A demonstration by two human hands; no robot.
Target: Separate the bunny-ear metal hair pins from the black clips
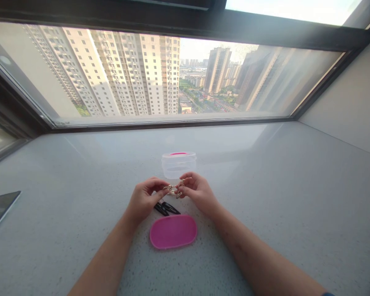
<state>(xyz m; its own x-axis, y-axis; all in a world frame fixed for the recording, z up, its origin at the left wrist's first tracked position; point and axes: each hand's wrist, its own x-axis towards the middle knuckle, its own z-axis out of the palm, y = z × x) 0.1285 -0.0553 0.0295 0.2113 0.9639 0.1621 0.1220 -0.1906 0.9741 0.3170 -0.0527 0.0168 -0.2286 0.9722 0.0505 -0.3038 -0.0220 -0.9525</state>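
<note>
At inspection, the left hand [145, 198] and right hand [197, 190] were pinched together on a small gold metal hair clip [173, 189] above the grey counter [265, 197], just before the lidless clear plastic oval tub [179, 165]; two black snap clips [166, 209] and the pink oval lid [173, 231] lay outside.

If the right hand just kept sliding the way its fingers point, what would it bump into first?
The right hand points left across the small metal clips it pinches, so it would probably meet the left hand first, fingertip to fingertip. The clear container lies behind, off that line, though depth is uncertain.
</note>
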